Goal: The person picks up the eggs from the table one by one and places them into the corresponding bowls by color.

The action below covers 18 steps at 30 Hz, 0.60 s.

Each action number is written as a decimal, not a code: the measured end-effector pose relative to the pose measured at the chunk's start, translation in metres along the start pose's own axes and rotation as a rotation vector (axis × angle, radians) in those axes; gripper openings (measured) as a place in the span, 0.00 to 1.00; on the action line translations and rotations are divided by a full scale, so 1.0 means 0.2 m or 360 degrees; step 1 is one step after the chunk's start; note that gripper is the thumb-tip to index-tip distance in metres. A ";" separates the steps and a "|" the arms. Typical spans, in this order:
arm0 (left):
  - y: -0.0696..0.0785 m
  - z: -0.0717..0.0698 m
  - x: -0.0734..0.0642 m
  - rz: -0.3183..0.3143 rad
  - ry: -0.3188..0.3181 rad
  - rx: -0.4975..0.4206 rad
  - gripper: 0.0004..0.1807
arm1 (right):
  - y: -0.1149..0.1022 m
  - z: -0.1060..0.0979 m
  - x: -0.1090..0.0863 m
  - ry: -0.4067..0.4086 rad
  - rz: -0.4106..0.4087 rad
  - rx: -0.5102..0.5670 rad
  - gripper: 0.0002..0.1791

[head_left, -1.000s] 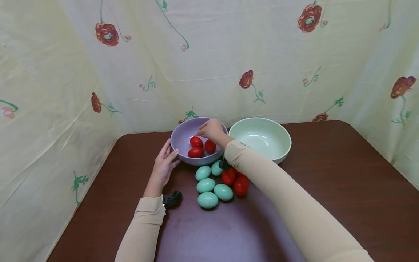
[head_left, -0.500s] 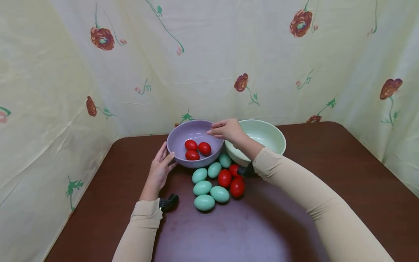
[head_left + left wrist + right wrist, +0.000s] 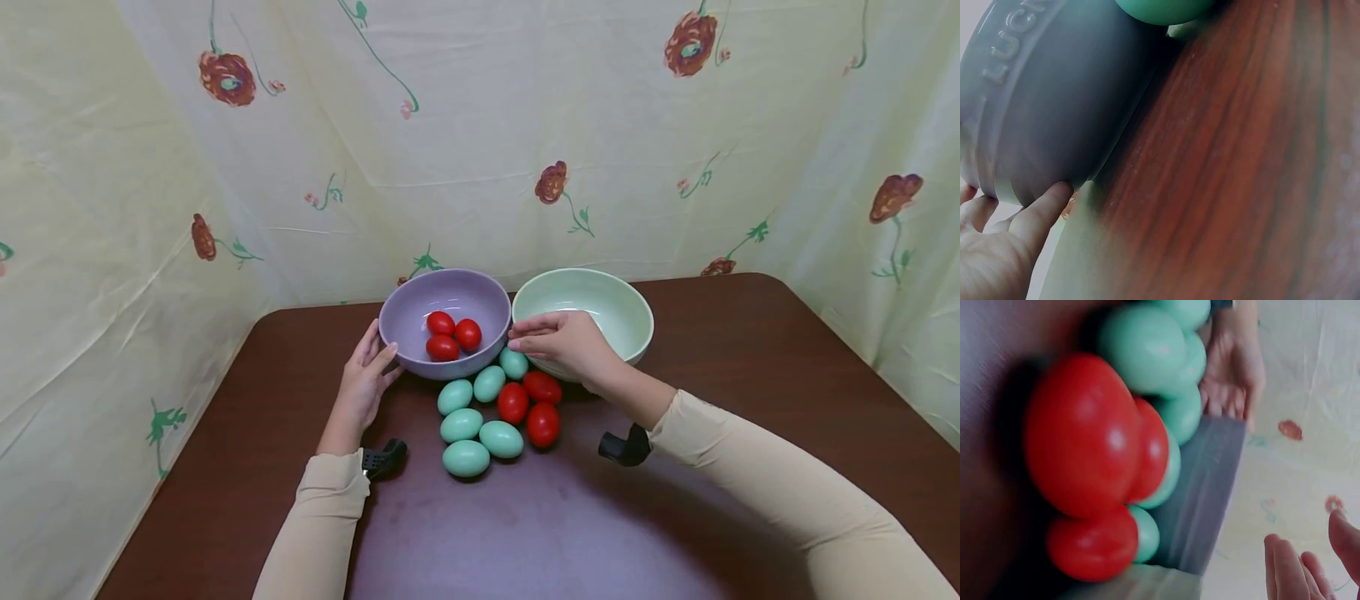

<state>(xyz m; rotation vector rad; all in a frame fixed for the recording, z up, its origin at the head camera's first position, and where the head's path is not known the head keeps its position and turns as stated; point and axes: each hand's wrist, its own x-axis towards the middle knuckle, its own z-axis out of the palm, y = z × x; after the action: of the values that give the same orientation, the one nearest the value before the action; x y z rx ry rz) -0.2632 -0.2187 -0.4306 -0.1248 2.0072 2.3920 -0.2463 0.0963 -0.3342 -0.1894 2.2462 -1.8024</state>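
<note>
A purple bowl (image 3: 401, 358) stands at the back of the table with three red eggs (image 3: 442, 348) in it. My left hand (image 3: 362, 387) rests against its left side, fingers straight along the outer wall and thumb at the rim. The left wrist view shows fingertips touching the bowl's raised-letter side. My right hand (image 3: 573, 343) hovers before the pale green bowl (image 3: 637, 333), fingers extended together. In the right wrist view the fingers (image 3: 1290, 569) and thumb stand apart with nothing between them. Below it lie three red eggs (image 3: 543, 425) and several mint-green eggs (image 3: 466, 458).
The two bowls stand side by side near the far edge of the dark wooden table (image 3: 750, 358). A flowered cloth (image 3: 465, 150) hangs right behind them. Black wrist cameras (image 3: 626, 446) stick out below both sleeves.
My right hand has withdrawn from over the purple bowl, moving right and toward me, in front of the green bowl. The left hand stays at the purple bowl. The view has shifted slightly.
</note>
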 end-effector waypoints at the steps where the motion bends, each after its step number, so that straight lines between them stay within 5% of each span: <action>1: 0.00 0.00 0.00 -0.0004 0.0001 -0.0002 0.38 | 0.02 0.00 -0.02 0.0000 0.0005 0.0005 0.22; 7: -0.01 -0.01 -0.01 -0.0008 -0.0005 -0.0013 0.38 | 0.10 -0.02 -0.11 -0.0021 -0.0021 -0.0047 0.22; 18: 0.00 0.00 0.00 -0.0007 -0.0003 0.0018 0.38 | 0.19 -0.09 -0.25 -0.0051 0.0090 0.0133 0.24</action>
<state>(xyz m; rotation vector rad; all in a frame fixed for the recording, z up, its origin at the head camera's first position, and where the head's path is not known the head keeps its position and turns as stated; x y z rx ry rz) -0.2638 -0.2190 -0.4304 -0.1262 2.0173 2.3769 -0.2009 0.1355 -0.3617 -0.1366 2.1282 -1.8465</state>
